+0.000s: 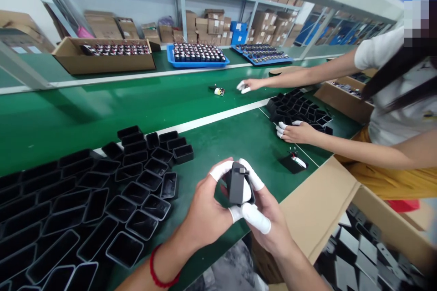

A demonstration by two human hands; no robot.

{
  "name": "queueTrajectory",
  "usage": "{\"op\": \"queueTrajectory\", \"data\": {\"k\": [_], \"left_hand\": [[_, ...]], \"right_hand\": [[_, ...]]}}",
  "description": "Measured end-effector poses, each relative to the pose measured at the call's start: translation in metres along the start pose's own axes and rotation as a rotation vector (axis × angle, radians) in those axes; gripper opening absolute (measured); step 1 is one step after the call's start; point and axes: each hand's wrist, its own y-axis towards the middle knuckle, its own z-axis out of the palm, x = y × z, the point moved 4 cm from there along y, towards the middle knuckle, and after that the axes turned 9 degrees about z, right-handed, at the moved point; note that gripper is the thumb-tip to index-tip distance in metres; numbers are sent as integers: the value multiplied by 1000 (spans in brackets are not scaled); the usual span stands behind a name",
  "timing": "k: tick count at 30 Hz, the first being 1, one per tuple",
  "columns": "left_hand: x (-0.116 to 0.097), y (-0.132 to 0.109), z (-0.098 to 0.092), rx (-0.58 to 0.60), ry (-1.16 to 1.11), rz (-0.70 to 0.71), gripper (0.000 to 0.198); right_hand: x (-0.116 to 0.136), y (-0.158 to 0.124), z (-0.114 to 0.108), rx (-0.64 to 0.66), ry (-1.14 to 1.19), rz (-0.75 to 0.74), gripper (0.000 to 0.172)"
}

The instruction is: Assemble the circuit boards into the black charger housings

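- The left hand (208, 211) and the right hand (268, 218) meet at chest height over the near edge of the green tabletop (239, 138), both clasping one small black housing (237, 184) between them.
- The left hand's thumb and forefinger pinch the housing from its left side; the right hand cradles it from below and behind, with a capped forefinger arched over the top. Held upright like this, its open upper end faces the wearer, seemingly so the inside can be seen.
- White finger cots (254, 218) cover the fingertips of both hands, probably to keep prints and dirt off the parts.
- To the left of the hands lies a spread of empty black shells (136, 182), mouths up and packed side by side, within easy reach of the left hand.
- Below and to the right of the right hand stands an open cardboard carton (321, 211) with more dark parts inside.
- Beyond the hands, a co-worker's hand (297, 132) rests by another cluster of black shells, and the co-worker's other hand (251, 84) reaches towards a small part (219, 91) on the belt.
- Well beyond, a blue tray (198, 61) and a cardboard box (102, 59) hold rows of small components.
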Motion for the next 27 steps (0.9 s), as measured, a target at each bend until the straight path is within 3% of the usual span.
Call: {"op": "queueTrajectory", "data": {"k": [4,8,14,18,20,23,27], "left_hand": [[-6,3,7,8,98,48,61],[-12,6,12,-4,164,70,63],[-12,8,18,6,194,140,65],[5,9,19,-42,64,25,66],[12,9,18,-52,-40,-9,69],[14,9,15,-42,-155,23,68],[7,7,12,29,-132,127,60]], "right_hand": [[2,1,-7,-180,32,-13,45],[3,-2,-9,-225,-68,-2,49],[3,3,-4,-350,100,24,54],[0,7,-1,-326,294,186,60],[-1,1,-5,-268,308,173,56],[-3,-12,-13,-176,118,57,53],[9,-18,-18,-216,-425,-133,86]]}}
